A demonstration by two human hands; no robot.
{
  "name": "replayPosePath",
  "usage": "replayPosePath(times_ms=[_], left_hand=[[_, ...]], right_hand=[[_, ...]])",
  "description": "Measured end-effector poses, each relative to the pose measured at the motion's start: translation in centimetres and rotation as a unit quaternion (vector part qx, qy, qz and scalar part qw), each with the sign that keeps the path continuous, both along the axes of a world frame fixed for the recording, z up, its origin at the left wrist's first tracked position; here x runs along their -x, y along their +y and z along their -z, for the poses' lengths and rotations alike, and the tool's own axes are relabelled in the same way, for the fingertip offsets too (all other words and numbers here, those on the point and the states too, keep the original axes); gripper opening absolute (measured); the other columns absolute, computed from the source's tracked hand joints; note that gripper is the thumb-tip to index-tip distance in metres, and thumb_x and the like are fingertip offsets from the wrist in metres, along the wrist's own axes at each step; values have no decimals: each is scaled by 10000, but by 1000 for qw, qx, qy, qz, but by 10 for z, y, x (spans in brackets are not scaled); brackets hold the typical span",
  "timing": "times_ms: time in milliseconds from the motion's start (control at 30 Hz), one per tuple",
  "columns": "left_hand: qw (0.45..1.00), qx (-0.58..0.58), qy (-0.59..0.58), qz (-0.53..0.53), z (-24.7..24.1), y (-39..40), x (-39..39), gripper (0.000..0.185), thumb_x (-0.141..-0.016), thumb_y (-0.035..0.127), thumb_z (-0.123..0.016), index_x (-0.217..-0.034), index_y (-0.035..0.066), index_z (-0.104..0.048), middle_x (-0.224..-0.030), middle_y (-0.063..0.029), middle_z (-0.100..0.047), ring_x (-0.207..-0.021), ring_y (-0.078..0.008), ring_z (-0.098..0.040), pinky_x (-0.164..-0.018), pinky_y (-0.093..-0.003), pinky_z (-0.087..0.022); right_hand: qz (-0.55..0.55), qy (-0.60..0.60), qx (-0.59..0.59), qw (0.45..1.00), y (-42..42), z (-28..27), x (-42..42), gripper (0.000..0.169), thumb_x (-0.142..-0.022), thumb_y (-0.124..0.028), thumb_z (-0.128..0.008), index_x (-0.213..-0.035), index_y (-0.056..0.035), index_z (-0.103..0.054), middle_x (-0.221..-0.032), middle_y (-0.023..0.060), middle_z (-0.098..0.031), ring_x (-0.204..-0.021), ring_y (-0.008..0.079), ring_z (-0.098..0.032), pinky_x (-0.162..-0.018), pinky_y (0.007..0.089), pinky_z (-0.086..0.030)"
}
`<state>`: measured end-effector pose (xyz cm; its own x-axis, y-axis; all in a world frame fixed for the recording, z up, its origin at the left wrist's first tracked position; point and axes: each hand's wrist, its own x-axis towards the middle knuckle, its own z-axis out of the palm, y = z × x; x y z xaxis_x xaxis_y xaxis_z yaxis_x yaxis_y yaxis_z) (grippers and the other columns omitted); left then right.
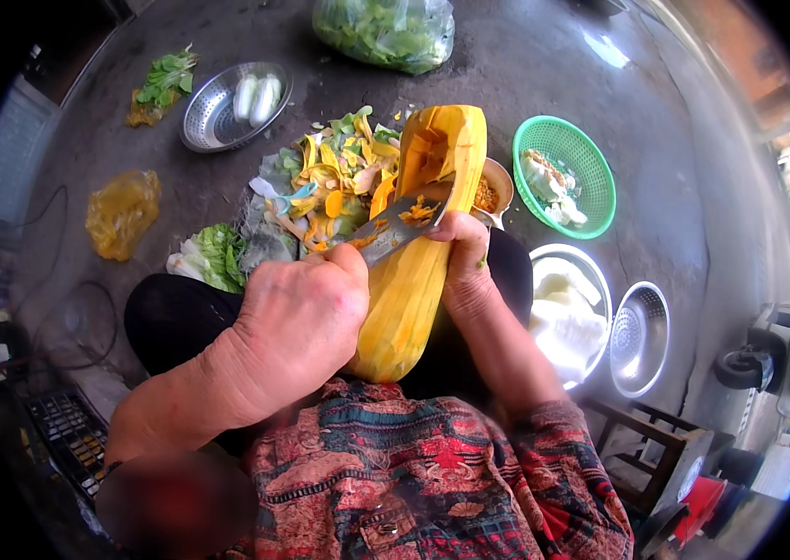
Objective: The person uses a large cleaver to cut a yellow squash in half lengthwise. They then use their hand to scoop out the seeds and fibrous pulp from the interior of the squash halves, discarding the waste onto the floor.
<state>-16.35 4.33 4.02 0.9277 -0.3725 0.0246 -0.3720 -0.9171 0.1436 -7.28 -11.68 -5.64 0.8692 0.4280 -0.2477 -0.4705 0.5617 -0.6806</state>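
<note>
A long peeled yellow-orange squash (402,301) stands tilted between the knees, with an opening cut in its upper side. My left hand (304,308) is closed round the handle of a broad-bladed knife (398,227); the handle is hidden in the fist. The blade lies across the squash at the opening, with orange shreds on it. My right hand (465,245) grips the squash from the right, its thumb near the blade tip. Behind the squash, peelings (346,168) are heaped on the floor with a light-blue peeler (297,197). Beside them, a small bowl (496,192) holds orange bits.
A green basket (608,189), a metal bowl of white pieces (605,294) and a metal colander (662,329) are at the right. Another colander (206,126), leafy greens (209,255) and a yellow plastic bag (123,213) lie left. A bag of greens (388,35) is ahead.
</note>
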Motion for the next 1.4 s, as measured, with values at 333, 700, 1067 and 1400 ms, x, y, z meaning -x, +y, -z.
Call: replayPosePath(times_ms=[333, 700, 1067, 1400], left_hand=[[998, 36, -50, 17, 24, 19, -4, 115, -735, 33, -587, -795, 16, -491, -610, -116, -600, -548, -291, -625, -522, -392, -500], [995, 63, 46, 68, -20, 46, -33, 118, -782, 36, -583, -853, -17, -505, -616, -205, -533, -620, -414, -558, -559, -481, -426], [994, -40, -63, 86, -56, 41, 7, 139, -751, 44, -623, -783, 51, -488, -637, -94, -530, -566, -291, -575, -506, -386, -425], [975, -105, -137, 136, -125, 60, -50, 95, -749, 26, -622, -739, 22, -528, -648, -138, -495, -581, -329, -513, -542, -405, -371]], right_hand=[[-32, -26, -38, 998, -4, 1, -2, 723, -519, -197, -561, -1204, 22, -490, -1016, 177, -613, -939, 318, -599, -877, 414, -511], [-62, -38, -80, 994, -7, 4, -6, 816, -469, -199, -595, -1246, 22, -474, -1039, 184, -618, -908, 315, -623, -847, 411, -534], [-58, -37, -102, 992, -11, -3, -4, 829, -459, -201, -605, -1250, 16, -482, -1073, 189, -613, -942, 325, -613, -874, 412, -517], [-133, -79, -172, 973, -4, -4, -6, 851, -430, -238, -640, -1218, 48, -500, -1034, 185, -601, -890, 301, -586, -791, 386, -506]])
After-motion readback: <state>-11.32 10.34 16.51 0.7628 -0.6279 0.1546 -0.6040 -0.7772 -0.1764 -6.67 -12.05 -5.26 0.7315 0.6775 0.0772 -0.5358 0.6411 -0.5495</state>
